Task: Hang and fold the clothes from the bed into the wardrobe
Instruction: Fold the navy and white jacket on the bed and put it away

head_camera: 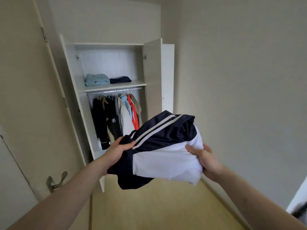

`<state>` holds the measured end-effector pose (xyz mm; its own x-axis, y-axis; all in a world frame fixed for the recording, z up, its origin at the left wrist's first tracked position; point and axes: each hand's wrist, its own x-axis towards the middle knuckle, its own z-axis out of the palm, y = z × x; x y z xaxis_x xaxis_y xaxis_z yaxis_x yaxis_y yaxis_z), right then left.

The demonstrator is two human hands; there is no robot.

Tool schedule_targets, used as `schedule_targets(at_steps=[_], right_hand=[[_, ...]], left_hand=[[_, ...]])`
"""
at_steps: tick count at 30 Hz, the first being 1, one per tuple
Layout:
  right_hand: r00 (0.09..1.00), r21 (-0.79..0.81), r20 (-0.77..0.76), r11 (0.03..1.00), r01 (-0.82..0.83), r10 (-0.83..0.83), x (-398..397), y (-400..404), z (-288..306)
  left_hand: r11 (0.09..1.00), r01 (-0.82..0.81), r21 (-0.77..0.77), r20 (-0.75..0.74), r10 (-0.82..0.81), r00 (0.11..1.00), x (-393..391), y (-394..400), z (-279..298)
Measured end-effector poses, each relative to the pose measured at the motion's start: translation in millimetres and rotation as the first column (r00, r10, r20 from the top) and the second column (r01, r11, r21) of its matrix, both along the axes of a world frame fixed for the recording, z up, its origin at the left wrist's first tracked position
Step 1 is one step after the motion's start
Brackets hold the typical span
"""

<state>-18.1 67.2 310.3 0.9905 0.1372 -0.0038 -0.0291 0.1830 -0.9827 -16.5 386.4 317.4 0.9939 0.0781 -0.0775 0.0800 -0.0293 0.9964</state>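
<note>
I hold a folded navy and white garment (159, 146) with two white stripes in front of me, at chest height. My left hand (116, 151) grips its navy left edge. My right hand (206, 158) grips its white right edge, thumb on top. Ahead stands the open white wardrobe (114, 86). On its shelf lie a folded light blue garment (97, 79) and a folded navy garment (120, 79). Below the shelf, several clothes (116, 117) hang from the rail, dark ones at left, white, blue and red ones at right.
The wardrobe's left door (73, 97) and right door (152, 77) stand open. A room door with a metal handle (56, 180) is at my left. A plain wall runs along the right. Light wooden floor (149, 205) stretches between me and the wardrobe.
</note>
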Motion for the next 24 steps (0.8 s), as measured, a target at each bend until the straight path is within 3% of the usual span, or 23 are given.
schedule_targets(at_steps=[12, 24], right_hand=[[0.982, 0.03, 0.04, 0.982, -0.186, 0.184, 211, 66, 34], [0.982, 0.037, 0.037, 0.982, -0.185, 0.184, 409, 151, 33]], left_hand=[[0.988, -0.151, -0.006, 0.066, 0.152, 0.986, 162, 65, 42], [0.987, -0.163, 0.009, 0.107, 0.161, 0.981, 344, 151, 52]])
